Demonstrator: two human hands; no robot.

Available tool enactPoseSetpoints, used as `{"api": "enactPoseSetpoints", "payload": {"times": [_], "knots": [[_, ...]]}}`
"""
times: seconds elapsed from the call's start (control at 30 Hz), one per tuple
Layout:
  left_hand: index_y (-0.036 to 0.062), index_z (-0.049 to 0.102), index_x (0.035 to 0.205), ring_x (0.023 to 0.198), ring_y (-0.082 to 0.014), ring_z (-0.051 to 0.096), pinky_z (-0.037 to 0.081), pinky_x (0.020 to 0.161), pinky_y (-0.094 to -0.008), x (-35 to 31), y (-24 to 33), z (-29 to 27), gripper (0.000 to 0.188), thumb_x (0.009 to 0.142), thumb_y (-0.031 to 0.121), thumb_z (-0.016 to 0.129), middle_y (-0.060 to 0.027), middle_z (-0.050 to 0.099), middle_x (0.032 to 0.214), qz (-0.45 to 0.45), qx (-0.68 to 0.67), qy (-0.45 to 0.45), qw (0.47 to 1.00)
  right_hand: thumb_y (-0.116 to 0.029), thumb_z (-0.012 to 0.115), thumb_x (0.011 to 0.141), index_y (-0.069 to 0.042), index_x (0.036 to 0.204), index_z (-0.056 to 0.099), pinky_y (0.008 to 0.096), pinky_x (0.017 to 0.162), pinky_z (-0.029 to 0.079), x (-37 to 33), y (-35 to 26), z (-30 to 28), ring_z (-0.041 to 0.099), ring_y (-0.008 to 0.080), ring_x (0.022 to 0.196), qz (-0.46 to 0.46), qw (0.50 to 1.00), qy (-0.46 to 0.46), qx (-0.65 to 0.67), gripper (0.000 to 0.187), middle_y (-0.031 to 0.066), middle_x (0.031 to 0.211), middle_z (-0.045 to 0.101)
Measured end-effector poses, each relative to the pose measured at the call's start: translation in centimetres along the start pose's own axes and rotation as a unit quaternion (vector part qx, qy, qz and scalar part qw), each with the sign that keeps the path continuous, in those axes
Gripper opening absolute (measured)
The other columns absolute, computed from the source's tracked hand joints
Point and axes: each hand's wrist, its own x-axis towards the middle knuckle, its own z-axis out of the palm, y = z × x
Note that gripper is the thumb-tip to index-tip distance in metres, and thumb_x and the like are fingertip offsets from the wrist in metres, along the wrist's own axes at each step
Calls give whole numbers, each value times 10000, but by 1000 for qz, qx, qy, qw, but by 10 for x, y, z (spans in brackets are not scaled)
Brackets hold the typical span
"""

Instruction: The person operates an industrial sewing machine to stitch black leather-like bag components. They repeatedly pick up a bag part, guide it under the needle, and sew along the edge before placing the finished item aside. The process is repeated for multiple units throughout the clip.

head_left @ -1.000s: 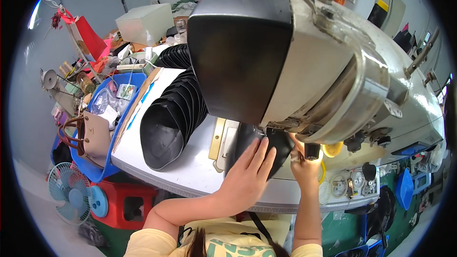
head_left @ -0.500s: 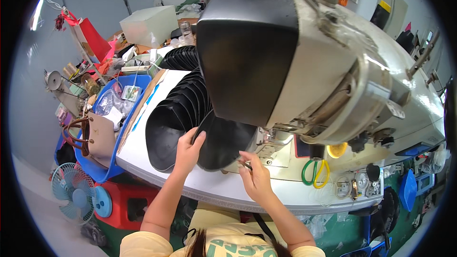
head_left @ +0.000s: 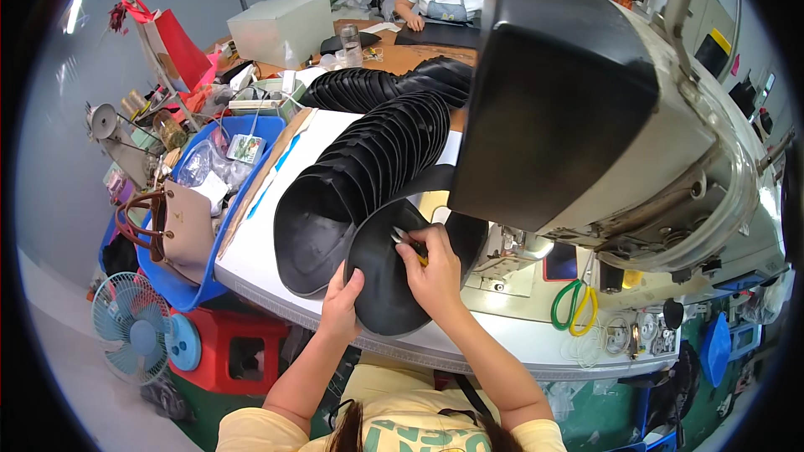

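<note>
My left hand (head_left: 340,305) grips the near left edge of a curved, smooth black panel (head_left: 378,289), thumb on its face. Over the same panel, my right hand (head_left: 435,272) is closed on small thread snips (head_left: 399,236) with metal tips and a bit of yellow at the handle. The tips point at the panel's inner surface; whether they touch it I cannot tell. Just left of the panel, a long row of nested black panels (head_left: 377,146) runs back across the white table. The sewing machine (head_left: 578,109) stands close on the right, its head hiding part of the work area.
Green-and-yellow-handled scissors (head_left: 575,305) and bobbins (head_left: 618,336) lie at the right. A blue bin (head_left: 180,285) with a beige handbag (head_left: 186,230) is at the left, above a fan (head_left: 132,331) and red stool (head_left: 222,368). Across the far table sits a person (head_left: 448,0).
My right hand has moved left and up over the panel with the snips. The panel has come nearer and tilted up in my left hand. The whole view has shifted, revealing the far person.
</note>
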Motion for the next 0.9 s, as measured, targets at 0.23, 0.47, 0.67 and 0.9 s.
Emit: {"api": "enactPoseSetpoints", "payload": {"times": [0.23, 0.47, 0.67, 0.9], "knots": [[2, 571, 1163, 949, -119, 585, 469, 859, -275, 15, 37, -57, 267, 905, 68, 560, -49, 625, 1064, 139, 123, 97, 978, -64, 676, 802, -18, 843, 563, 291, 585, 442, -21, -18, -19, 561, 216, 648, 9, 986, -88, 141, 129, 95, 766, 558], [-64, 536, 1174, 885, -198, 658, 544, 787, -312, -11, 95, -173, 325, 896, 100, 578, -145, 644, 1058, 78, 113, 110, 984, -88, 734, 755, -31, 965, 572, 214, 511, 335, -24, 0, -33, 424, 89, 565, 23, 975, -128, 177, 271, 49, 883, 537], [-76, 574, 1100, 872, -150, 627, 502, 796, -267, -10, 63, -190, 262, 885, 73, 585, -95, 655, 983, 64, 182, 187, 963, -74, 646, 827, -13, 1014, 554, 200, 479, 279, 11, 49, 5, 333, 25, 521, 158, 981, -14, 111, 217, -19, 838, 533], [41, 600, 872, 1023, -238, 463, 349, 908, -359, 66, 72, -195, 177, 837, 196, 677, -90, 571, 1073, 286, 605, 183, 720, -127, 596, 877, -17, 1127, 532, 236, 759, 410, 68, 87, 52, 538, 160, 920, 61, 993, 102, -11, 280, 97, 1112, 572]]}}
